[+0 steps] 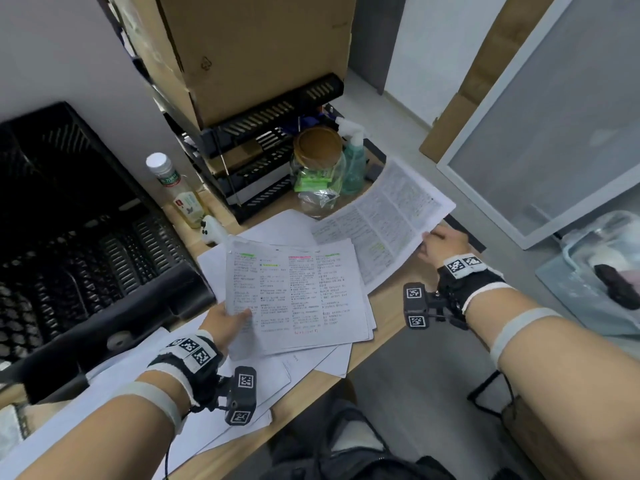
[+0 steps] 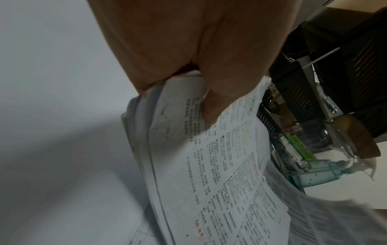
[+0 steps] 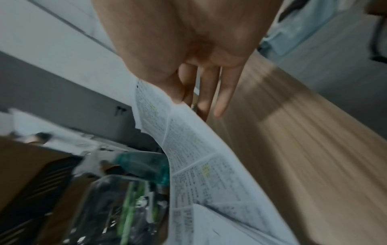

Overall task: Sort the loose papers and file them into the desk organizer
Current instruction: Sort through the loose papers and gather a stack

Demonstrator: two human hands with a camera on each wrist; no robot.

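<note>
Wooden desk (image 1: 388, 306): its near edge ran diagonally, with open floor beyond it on the right. Loose white sheets (image 1: 242, 386) overhung that edge; exact count not readable. Two hands were in view. Left hand (image 1: 225, 325) gripped a thick stack of printed pages (image 1: 298, 292) at its lower left corner, thumb on top, fingers curled beneath; the stack's long axis ran toward the far wall. Right hand (image 1: 441, 245) pinched one printed sheet (image 1: 384, 216) at its near right edge, lifted and curved, long axis running left to right. Two black organizers: a slotted organizer (image 1: 69, 220) at left, tiered trays (image 1: 263, 161) at back. Beside the trays stood one jar (image 1: 317, 168), one spray bottle (image 1: 353, 161) and one drink bottle (image 1: 176, 192).
</note>
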